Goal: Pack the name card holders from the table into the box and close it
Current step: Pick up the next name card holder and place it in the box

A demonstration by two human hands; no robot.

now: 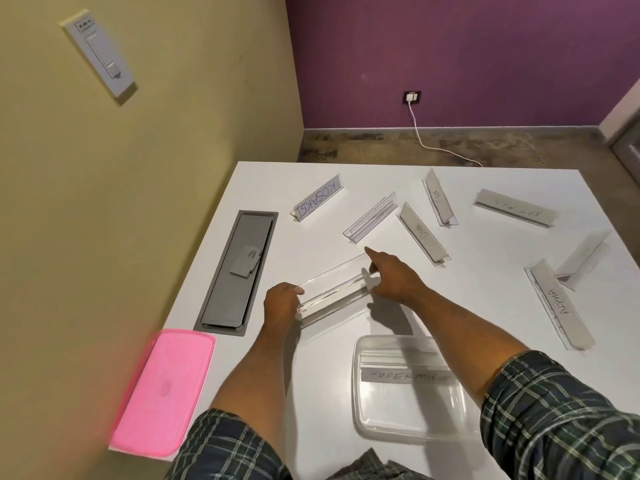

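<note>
Two hands met on one clear name card holder (334, 289) a little left of the middle of the white counter (311, 375). The left hand (281, 303) had its grip closed round the holder's near-left end, fingers curled over it. The right hand (393, 277) pinched the far-right end, its forefinger stretched out straight past the holder.

Near the front edge sat the clear box (408, 389), open, with one labelled holder (401, 374) already lying inside; the right forearm crossed above its right side. The pink lid (162, 393) lay apart at the front-left corner, hanging partly over the counter's left edge.

Seven more holders were scattered across the far and right parts of the counter. The KOSAKSI holder (317, 201) stood toward the far-left, an empty clear holder (370, 218) lay just beyond the right forefinger, and the Dog holder (423, 235) lay just right of that. A fourth holder (438, 201) stood farther back, a fifth holder (514, 211) near the far-right corner, and the ALPHA holder (557, 304) along the right side, with a blank holder (581, 256) beside its far end.

A grey cable hatch (239, 268) was set into the counter by the left edge.
</note>
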